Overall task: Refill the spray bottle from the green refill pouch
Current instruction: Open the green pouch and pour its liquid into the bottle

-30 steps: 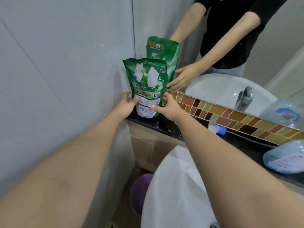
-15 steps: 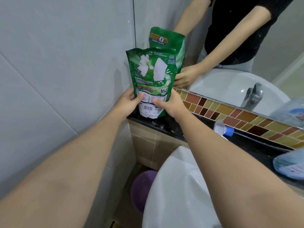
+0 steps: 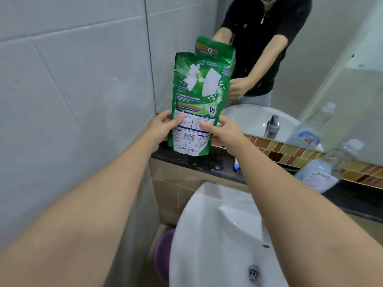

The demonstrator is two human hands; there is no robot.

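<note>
Both hands are gripping the one green refill pouch [image 3: 196, 104] by its lower half, the left hand [image 3: 160, 127] at its 9 o'clock edge, the right hand [image 3: 221, 131] at 3 o'clock, fingers [image 3: 204, 126] clamping the printed face. The pouch is standing upright, long axis running 12 to 6, bottom edge hanging just over the dark surface [image 3: 209, 162]. Both hands are equally close. One clear bottle [image 3: 323, 172] is sitting well apart at 4 o'clock; whether it is the spray bottle I cannot tell. One sink [image 3: 217, 235] is lying below.
</note>
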